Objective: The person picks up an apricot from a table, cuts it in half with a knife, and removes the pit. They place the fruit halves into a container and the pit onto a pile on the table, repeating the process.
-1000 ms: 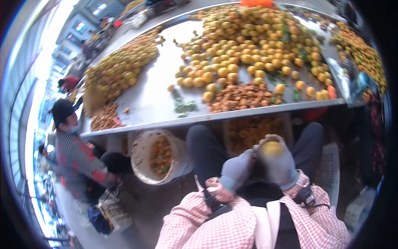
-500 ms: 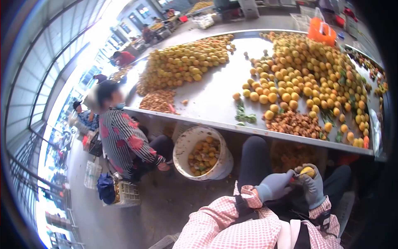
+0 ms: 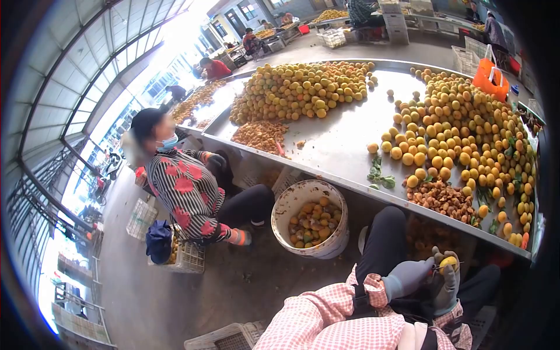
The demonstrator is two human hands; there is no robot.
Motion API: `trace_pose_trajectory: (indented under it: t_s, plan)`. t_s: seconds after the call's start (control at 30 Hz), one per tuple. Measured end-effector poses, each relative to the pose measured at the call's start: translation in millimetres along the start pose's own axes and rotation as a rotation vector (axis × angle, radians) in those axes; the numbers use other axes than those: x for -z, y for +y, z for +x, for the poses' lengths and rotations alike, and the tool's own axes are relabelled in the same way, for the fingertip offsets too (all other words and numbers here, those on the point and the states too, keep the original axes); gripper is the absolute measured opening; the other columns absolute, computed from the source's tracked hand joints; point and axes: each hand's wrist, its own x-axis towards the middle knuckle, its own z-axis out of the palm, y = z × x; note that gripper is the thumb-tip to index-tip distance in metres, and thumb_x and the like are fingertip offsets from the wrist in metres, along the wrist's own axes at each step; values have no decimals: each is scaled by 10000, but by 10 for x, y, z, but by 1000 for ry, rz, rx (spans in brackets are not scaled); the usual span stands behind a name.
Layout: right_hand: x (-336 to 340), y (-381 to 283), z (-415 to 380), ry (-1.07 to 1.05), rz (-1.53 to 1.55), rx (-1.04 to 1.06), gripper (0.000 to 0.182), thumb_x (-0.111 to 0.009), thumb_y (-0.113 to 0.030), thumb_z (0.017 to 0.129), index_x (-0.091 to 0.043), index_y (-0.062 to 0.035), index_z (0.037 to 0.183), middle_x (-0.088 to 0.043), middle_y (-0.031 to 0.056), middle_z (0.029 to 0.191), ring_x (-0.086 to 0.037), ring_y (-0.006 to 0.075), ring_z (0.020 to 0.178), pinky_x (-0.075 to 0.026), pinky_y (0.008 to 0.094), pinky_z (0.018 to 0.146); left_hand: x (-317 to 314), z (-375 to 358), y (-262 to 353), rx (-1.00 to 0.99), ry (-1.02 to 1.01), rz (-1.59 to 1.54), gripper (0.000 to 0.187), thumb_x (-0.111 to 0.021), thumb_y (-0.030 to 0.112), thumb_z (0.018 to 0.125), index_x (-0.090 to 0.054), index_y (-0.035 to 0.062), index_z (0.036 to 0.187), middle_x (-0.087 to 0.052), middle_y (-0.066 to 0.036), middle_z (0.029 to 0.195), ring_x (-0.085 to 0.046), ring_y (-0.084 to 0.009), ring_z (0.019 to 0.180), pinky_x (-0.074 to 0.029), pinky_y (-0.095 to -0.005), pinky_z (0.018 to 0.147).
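As one yellow fruit [image 3: 448, 264] is pinched between the knees, a metal table [image 3: 344, 131] is seen loaded with more

At the table's far left, a large fruit heap [image 3: 303, 90] is piled, fronted by brown pieces [image 3: 259, 137]. Across a shiny strip of metal, a looser fruit spread [image 3: 478, 140] is run down to the near rim; a second brown pile [image 3: 446, 199] and green leaves [image 3: 378, 175] are scattered along it. An orange carrier [image 3: 491, 80] is stood at the spread's far edge.

The yellow fruit is clamped in the fingers of the gloved right hand [image 3: 447, 286], low, just off the near rim. The gloved left hand [image 3: 407, 277] is placed right beside it; whether anything is gripped there cannot be told.

Near the left knee, a white bucket [image 3: 283, 211] is set on the grey floor [image 3: 256, 291], part filled with fruit. Left of that, a co-worker [image 3: 186, 189] in a striped, flowered top is seated; a dark blue cloth [image 3: 158, 242] is draped on a white crate [image 3: 191, 258] behind.

Pale roof panels [image 3: 87, 64] are carried on dark frames; strong light is let in at left. Further fruit heaps [image 3: 328, 16], people and stacked white crates [image 3: 398, 29] are seen at the back.
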Motion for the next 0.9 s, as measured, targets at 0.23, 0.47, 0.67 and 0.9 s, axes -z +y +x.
trace_pose_trajectory:
  t_s: [0.23, 0.47, 0.67, 0.9]
  plan:
    - [-68, -94, 4, 52, 0, -39, 403, -643, -216, 889, -466, -94, 1230, -639, 74, 1129, -467, 219, 1252, -405, 370, 1023, 10, 55, -15, -24, 20, -21, 249, -544, 106, 845, -459, 50, 1073, -624, -163, 856, -610, -383, 747, -479, -441, 625]
    - [-31, -79, 14, 124, 173, -55, 426, -648, -204, 877, -458, -87, 1240, -637, 77, 1120, -455, 231, 1262, -352, 386, 1067, -40, 118, 31, -62, 122, -42, 303, -580, 109, 813, -448, 41, 1077, -622, -164, 852, -605, -389, 734, -478, -443, 612]
    - [-56, -47, 42, 13, 124, 17, 424, -647, -174, 859, -465, -87, 1232, -634, 85, 1102, -452, 242, 1257, -283, 392, 1108, -74, 154, -61, -97, 111, 19, 382, -649, 143, 763, -445, 48, 1072, -621, -169, 873, -605, -387, 702, -481, -445, 585]
    - [9, -72, 55, 109, 10, -3, 385, -638, -180, 876, -482, -95, 1217, -629, 64, 1073, -504, 211, 1182, -385, 375, 1027, -137, 166, -104, -68, 86, -99, 397, -656, 115, 764, -464, 59, 1108, -620, -186, 906, -610, -399, 785, -494, -434, 647]
